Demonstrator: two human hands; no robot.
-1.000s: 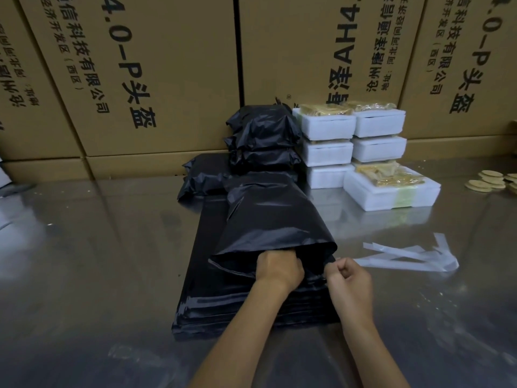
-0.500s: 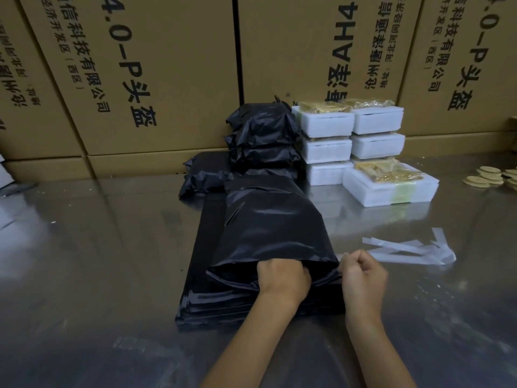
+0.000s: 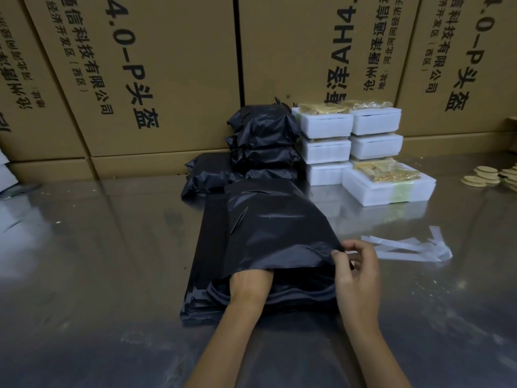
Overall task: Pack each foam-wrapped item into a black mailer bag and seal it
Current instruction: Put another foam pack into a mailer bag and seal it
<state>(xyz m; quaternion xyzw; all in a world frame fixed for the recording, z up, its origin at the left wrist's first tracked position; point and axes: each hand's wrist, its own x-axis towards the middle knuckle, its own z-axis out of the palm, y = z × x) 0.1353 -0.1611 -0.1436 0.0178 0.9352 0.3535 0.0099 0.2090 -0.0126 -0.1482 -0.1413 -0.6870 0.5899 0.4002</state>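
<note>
A bulging black mailer bag (image 3: pixel 279 228) lies on a stack of flat black bags (image 3: pixel 212 247) at the table's centre, its mouth toward me. My left hand (image 3: pixel 250 284) is pushed into that mouth up to the knuckles, so its fingers are hidden. My right hand (image 3: pixel 358 275) pinches the bag's upper lip at the right corner and holds it raised. White foam-wrapped items (image 3: pixel 349 127) are stacked behind, with one more foam-wrapped item (image 3: pixel 389 189) in front of them. Sealed black bags (image 3: pixel 263 135) are piled to their left.
Large printed cardboard boxes (image 3: pixel 167 65) wall off the back of the shiny metal table (image 3: pixel 98 261). Peeled white strips (image 3: pixel 405 247) lie just right of my right hand. Small tan discs (image 3: pixel 486 177) sit at the far right edge.
My left hand has slid deeper into the bag's mouth. My right hand moved up and right, changing from a closed fist at the mouth to pinching the raised lip.
</note>
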